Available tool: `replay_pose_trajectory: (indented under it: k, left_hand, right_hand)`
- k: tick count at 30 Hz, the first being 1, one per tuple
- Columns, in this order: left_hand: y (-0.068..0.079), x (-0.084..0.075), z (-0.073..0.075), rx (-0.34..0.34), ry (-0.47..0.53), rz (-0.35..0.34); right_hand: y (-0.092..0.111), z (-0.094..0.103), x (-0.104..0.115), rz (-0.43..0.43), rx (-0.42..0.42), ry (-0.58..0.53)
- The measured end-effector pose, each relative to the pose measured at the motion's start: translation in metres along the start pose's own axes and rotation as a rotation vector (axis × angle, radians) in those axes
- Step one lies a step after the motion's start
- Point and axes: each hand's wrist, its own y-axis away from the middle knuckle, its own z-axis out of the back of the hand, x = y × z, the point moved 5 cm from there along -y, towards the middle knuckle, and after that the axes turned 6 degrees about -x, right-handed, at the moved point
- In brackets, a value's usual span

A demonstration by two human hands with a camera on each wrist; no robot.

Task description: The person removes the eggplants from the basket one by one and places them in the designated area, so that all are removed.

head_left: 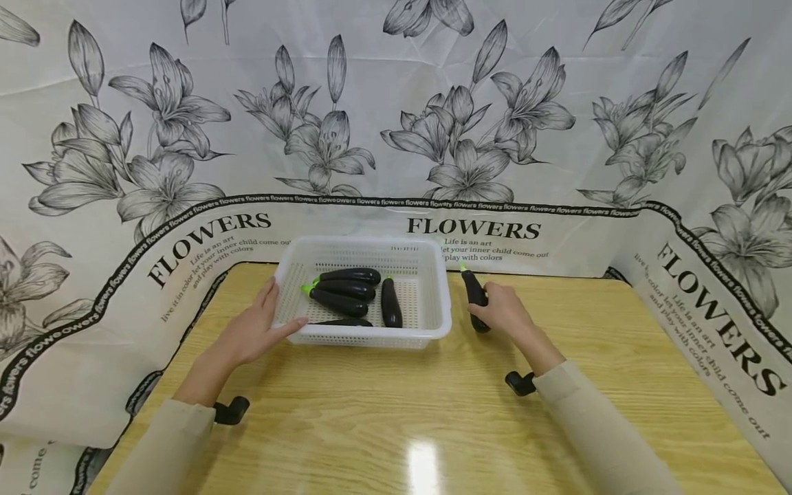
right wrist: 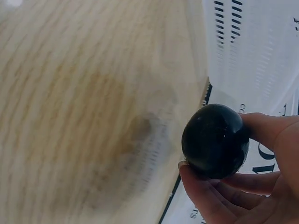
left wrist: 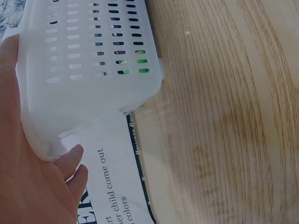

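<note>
A white perforated plastic basket (head_left: 437, 335) stands toward the back of the table, with several dark eggplants (head_left: 339, 301) with green stems lying inside. My left hand (head_left: 255, 332) holds the basket by its front left corner, thumb along the front rim and fingers at the left side; the left wrist view shows the fingertips (left wrist: 70, 161) bent at the rim. To the right of the basket, my right hand (head_left: 504, 311) grips another eggplant (head_left: 475, 294) between thumb and fingers, its green stem pointing away. In the right wrist view the eggplant's rounded end (right wrist: 215, 140) faces the camera.
The wooden table (head_left: 371, 412) has light glare near its front. A white cloth (head_left: 346, 179) with flower drawings and lettering hangs behind and at both sides, close to the table's far edge. A black wrist mount (head_left: 520, 383) sits on the right wrist.
</note>
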Motion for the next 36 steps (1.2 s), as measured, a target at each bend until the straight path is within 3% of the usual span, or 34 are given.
replay_pose_trajectory:
  k: [9,18,36]
  left_hand:
    - [-0.001,-0.003,0.000,0.008,0.007,-0.004]
    - [0.001,-0.004,0.001,0.018,0.013,0.010]
    - [0.002,-0.003,0.000,0.009,0.021,0.019]
  right_hand:
    - [-0.004,-0.020,-0.008,-0.052,0.056,0.055]
    - [-0.003,-0.027,-0.009,-0.079,0.082,0.079]
    - [0.009,-0.016,-0.004,-0.086,0.075,0.034]
